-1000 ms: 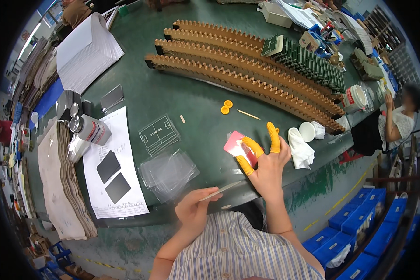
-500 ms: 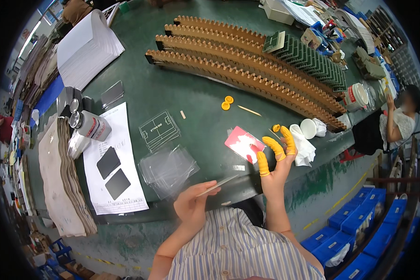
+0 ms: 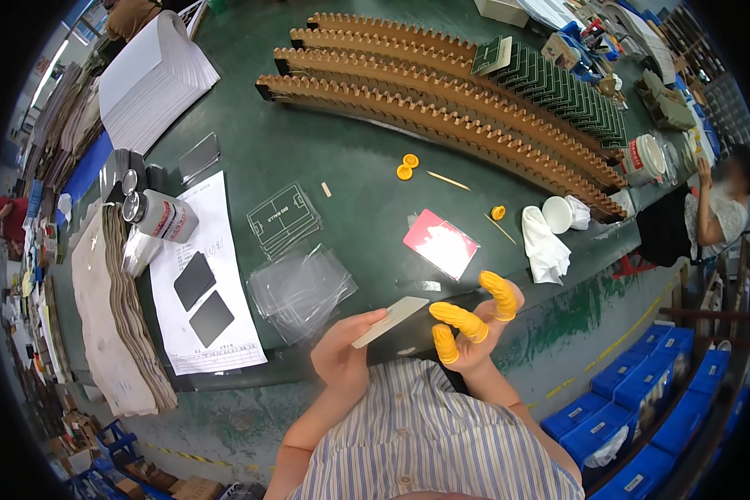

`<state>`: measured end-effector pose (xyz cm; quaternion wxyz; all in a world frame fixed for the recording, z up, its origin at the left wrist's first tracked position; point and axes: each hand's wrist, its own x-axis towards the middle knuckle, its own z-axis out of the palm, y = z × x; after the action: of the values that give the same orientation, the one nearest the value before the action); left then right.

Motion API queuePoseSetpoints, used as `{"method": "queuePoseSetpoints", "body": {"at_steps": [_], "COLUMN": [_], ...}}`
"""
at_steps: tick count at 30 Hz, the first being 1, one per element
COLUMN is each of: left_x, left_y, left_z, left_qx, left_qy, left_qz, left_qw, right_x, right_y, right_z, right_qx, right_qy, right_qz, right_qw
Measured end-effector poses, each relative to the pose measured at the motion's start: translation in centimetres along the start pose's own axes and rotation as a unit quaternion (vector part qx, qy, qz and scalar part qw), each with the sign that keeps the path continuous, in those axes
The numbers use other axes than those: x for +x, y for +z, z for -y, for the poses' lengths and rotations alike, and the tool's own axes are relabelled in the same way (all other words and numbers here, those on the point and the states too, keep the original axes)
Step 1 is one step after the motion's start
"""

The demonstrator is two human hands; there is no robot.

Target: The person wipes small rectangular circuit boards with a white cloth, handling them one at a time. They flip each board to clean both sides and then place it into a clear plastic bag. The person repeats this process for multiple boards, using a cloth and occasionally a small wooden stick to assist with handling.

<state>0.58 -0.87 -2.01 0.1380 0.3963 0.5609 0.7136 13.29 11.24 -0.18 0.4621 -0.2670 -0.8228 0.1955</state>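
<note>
1. My left hand (image 3: 340, 348) is pinching one thin, pale, rectangular card (image 3: 393, 321), which is tilted, near the edge of the green table (image 3: 367, 225).
2. My right hand (image 3: 477, 348), with yellow rubber covers (image 3: 460, 320) on three fingers, grips nothing; these fingers are just beside the card.
3. On the table lie one pink-and-white rectangular pad (image 3: 442, 244) and, more to the left, clear plastic sheets (image 3: 302, 290).

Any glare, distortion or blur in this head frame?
Head view: whitish glare on the pink card; head view: fisheye bending bows the front slotted rack, corners go black; head view: the face of the far-right co-worker is blurred, the pale card in the left hand looks clear.
</note>
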Motion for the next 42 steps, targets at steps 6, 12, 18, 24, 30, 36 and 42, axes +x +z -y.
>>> {"method": "queuePoseSetpoints", "body": {"at_steps": [6,12,18,24,30,36,42], "left_x": [0.25,0.37,0.35,0.34,0.38,0.37,0.41], "left_y": [0.10,0.13,0.14,0.18,0.24,0.26,0.32], "left_z": [-0.29,-0.48,-0.45,-0.45,-0.58,-0.60,-0.62], "left_qx": [0.008,0.010,0.005,0.002,0.008,0.008,0.011], "left_qy": [0.006,0.005,0.003,0.005,0.004,0.003,0.004], "left_qz": [-0.002,-0.004,-0.004,-0.004,-0.004,-0.005,-0.005], "left_qw": [1.000,1.000,1.000,1.000,1.000,1.000,1.000], "right_x": [0.16,-0.01,0.00,0.10,-0.04,0.11,0.08], "right_y": [0.16,0.25,0.37,0.33,0.35,0.43,0.47], "right_z": [0.03,-0.12,0.02,-0.08,-0.24,-0.18,-0.29], "right_qx": [-0.016,-0.030,-0.008,-0.010,-0.014,-0.005,-0.001], "right_qy": [-0.009,-0.017,0.009,0.008,0.000,0.015,0.002], "right_qz": [0.006,0.027,0.004,0.009,0.022,0.013,0.017], "right_qw": [1.000,0.999,1.000,1.000,1.000,1.000,1.000]}}
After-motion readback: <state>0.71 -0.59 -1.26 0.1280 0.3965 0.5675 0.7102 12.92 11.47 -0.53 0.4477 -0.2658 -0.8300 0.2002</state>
